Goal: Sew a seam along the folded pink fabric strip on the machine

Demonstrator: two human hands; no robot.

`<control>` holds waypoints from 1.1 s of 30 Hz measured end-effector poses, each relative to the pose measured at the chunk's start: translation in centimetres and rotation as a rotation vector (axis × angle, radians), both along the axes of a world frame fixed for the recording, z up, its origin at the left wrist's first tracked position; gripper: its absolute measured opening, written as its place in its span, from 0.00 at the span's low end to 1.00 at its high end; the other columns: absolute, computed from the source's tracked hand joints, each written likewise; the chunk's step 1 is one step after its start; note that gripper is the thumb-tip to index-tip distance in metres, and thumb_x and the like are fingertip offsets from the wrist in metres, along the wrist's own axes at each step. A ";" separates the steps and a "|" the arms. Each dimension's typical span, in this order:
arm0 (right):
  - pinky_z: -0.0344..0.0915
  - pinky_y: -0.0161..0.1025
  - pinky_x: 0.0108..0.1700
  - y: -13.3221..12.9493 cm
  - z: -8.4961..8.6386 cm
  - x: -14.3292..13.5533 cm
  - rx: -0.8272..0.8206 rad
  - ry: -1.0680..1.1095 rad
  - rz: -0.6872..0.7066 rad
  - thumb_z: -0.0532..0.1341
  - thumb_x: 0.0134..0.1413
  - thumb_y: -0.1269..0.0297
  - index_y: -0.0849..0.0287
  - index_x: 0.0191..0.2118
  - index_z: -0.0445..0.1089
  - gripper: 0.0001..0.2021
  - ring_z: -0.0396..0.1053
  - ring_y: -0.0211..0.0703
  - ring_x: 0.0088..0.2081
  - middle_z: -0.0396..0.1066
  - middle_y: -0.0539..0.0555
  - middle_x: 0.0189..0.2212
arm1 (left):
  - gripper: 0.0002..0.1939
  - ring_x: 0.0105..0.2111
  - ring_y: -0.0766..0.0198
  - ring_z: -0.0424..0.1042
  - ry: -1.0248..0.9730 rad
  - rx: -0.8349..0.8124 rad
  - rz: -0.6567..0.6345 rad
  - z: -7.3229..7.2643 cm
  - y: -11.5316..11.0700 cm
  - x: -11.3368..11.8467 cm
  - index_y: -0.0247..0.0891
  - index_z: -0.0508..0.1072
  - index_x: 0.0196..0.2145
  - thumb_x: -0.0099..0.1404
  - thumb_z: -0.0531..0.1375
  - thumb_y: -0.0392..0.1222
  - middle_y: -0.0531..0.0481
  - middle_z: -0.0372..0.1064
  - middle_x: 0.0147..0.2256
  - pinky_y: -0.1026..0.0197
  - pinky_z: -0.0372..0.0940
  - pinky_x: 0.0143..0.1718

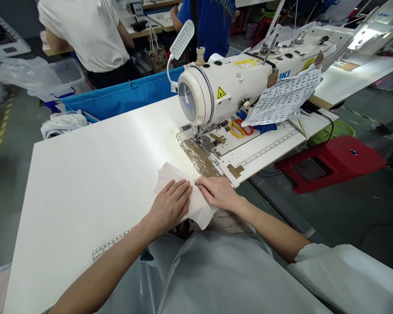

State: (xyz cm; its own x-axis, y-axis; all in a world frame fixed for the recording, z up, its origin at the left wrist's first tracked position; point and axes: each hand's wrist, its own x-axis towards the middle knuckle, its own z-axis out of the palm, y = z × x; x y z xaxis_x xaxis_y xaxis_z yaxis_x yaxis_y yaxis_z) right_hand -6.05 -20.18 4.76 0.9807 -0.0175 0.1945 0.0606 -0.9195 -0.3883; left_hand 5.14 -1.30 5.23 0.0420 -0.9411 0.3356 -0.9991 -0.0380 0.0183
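- While both hands lie flat on the cloth [177,185], the piece sits at the near edge of the table [85,174], just short of the sewing machine [216,87], its near corner hanging over the edge toward the lap
- Left hand [170,205]: fingers straight and together, palm pressed down on the cloth's left half; nothing gripped
- Right hand [218,192]: fingers extended and flat on the cloth's right edge, fingertips pointing toward the left hand; pressing, not pinching
- Step in hand, as judged: smoothing and squaring the piece ahead of the needle; the cloth's far edge reaches the taped plate [199,159] but does not appear to lie under the presser foot [198,137]
- Next move, as judged: it calls for sliding the piece forward along the plate with an even push from both palms, holding the edge straight so that it meets the foot without a fold; fingertips should stay clear of the needle
- Around the machine: scissors [237,128] lie on the bed behind the needle, a printed sheet [284,98] hangs from the arm, a lamp [182,39] stands over the head
- Beyond the table: a blue bin [124,93], a red stool [334,161] at right, and two other people standing at benches, their hands apart from this work
- A printed ruler [111,244] marks the table near the left forearm
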 end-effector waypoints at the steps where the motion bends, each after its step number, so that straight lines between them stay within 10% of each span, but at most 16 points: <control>1: 0.51 0.36 0.30 0.0 -0.1 0.0 0.018 -0.019 -0.017 0.48 0.68 0.67 0.60 0.44 0.66 0.11 0.71 0.40 0.33 0.75 0.53 0.33 | 0.17 0.57 0.53 0.67 -0.006 -0.004 0.000 -0.1 0.0 0.0 0.32 0.68 0.55 0.72 0.51 0.37 0.40 0.70 0.54 0.48 0.63 0.58; 24: 0.44 0.37 0.27 -1.0 1.1 -3.1 -0.090 0.097 0.011 0.46 0.66 0.67 0.60 0.37 0.68 0.14 0.66 0.39 0.26 0.70 0.51 0.25 | 0.17 0.54 0.48 0.68 -0.058 0.011 -0.029 0.2 -0.2 -0.2 0.30 0.69 0.53 0.68 0.55 0.37 0.36 0.70 0.52 0.49 0.68 0.53; 33: 0.46 0.37 0.28 0.3 0.0 0.1 -0.085 0.042 -0.030 0.48 0.66 0.68 0.60 0.41 0.68 0.12 0.68 0.41 0.30 0.73 0.53 0.29 | 0.16 0.56 0.49 0.67 -0.040 -0.017 0.120 0.1 0.3 1.5 0.32 0.70 0.53 0.71 0.52 0.39 0.36 0.69 0.54 0.47 0.66 0.54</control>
State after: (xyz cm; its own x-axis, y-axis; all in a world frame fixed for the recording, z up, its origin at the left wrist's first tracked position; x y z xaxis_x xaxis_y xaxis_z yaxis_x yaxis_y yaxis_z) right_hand -5.92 -19.83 4.76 0.9874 -0.0316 0.1551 0.0183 -0.9505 -0.3100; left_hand 6.66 -0.97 5.38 0.1397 -0.9244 0.3549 -0.9874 -0.1570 -0.0201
